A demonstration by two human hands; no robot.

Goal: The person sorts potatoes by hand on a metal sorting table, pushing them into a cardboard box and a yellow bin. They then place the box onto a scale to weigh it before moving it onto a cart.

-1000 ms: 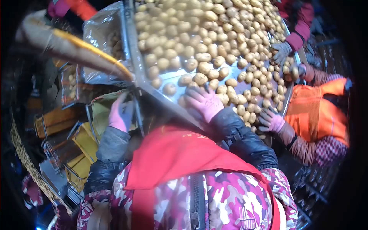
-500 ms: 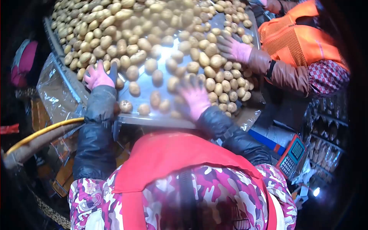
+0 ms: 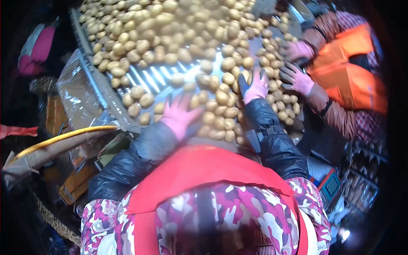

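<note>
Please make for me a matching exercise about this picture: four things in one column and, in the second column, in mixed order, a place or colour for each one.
Things:
1. left hand
2. right hand
3. vest
4. bag

Places and colours:
a. orange
b. clear plastic, beside the table
c. spread flat on potatoes at the near edge
d. fingers up, close to the co-worker's hand

Pairs: 1-c; 2-d; 3-a; 4-b
</note>
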